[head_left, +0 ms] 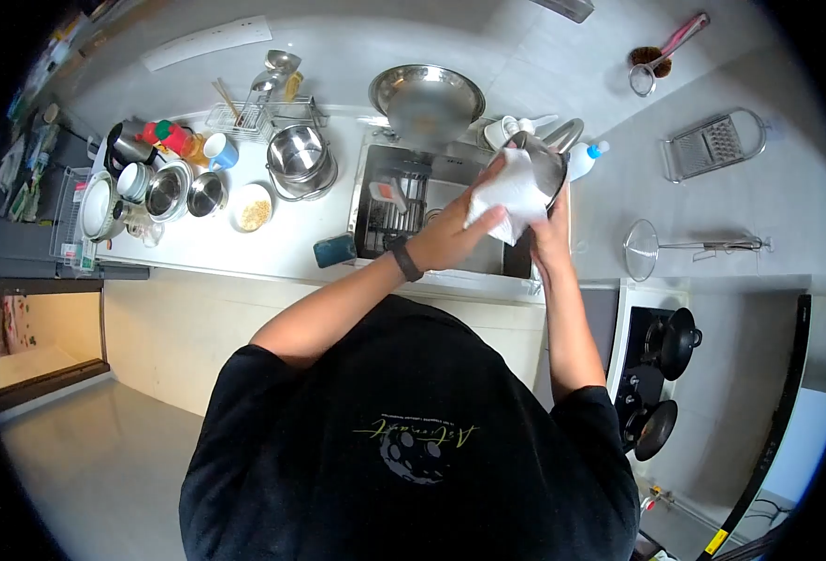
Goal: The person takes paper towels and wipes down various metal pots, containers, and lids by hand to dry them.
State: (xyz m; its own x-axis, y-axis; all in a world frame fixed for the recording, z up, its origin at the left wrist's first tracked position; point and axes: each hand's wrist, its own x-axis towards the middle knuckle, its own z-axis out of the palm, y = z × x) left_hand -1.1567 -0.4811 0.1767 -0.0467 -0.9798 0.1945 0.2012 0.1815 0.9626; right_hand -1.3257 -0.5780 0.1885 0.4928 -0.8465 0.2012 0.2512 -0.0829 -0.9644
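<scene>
Bright, whitish light is spreading fairly evenly over the white table point(287, 245) and the pale wall point(488, 37), leaving mostly soft shadows. The pot point(295, 150), the basin point(411, 82) and the held bowl point(547, 168) are throwing back shiny glints, while the crumpled white sheet point(514, 194) is nearly washing out. The black shirt point(338, 393) is swallowing most of its folds. A blurred grey patch is smearing the basin's lower part. The wide lens is bending straight edges, the far-left clutter point(13, 173) is looking dim and soft, and black corners are rounding off the view.
</scene>
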